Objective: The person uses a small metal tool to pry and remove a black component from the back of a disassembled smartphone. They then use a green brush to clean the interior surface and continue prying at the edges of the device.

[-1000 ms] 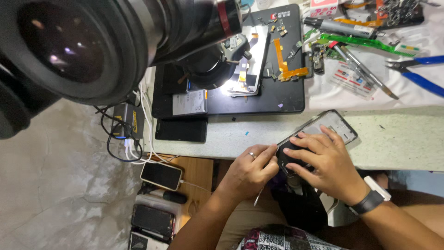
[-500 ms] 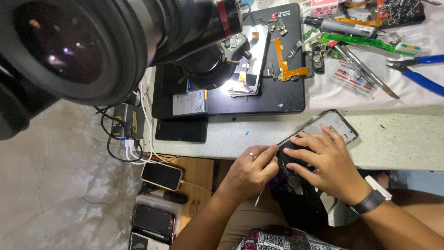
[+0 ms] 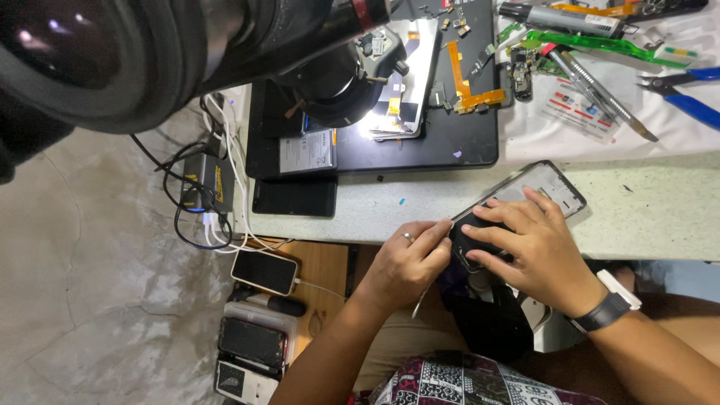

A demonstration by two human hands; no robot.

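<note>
- Almost nothing has moved since half a second ago: your two hands sit in the same spot on the phone frame [image 3: 525, 204], and your left thumb and finger have only shifted a tiny bit.
- Your worktop [image 3: 660, 217] is a pale, speckled stone slab. The phone frame lies on its near edge and sticks out a little over your lap.
- Behind the phone frame, farther from you, a flat black mat [image 3: 457, 142] lies on the slab. A big black microscope [image 3: 187, 45] leans over the mat.
- Right of the mat, a white cloth holds blue-handled pliers [image 3: 686, 94], shiny metal tweezers [image 3: 600, 94] and a green strip.
- Left of the phone frame, past the slab's end, the floor [image 3: 82, 300] is grey, rough concrete. A white-cased phone [image 3: 264, 271] rests on a wooden shelf there, plugged into a cable.
- The phone frame is a thin, flat rectangle with a dark rim and rounded corners. Its far end looks grey and smooth.
- Its long side runs on a slant: the near end points toward your left hand, the far end points up and to the right.
- Your left hand [image 3: 405, 262] pinches a thin metal tool [image 3: 421, 298] tightly; the tip meets the phone frame's near edge.
- Your right hand [image 3: 536, 251] lies flat with fingers spread, pressing the phone frame down, not wrapped around it.
</note>
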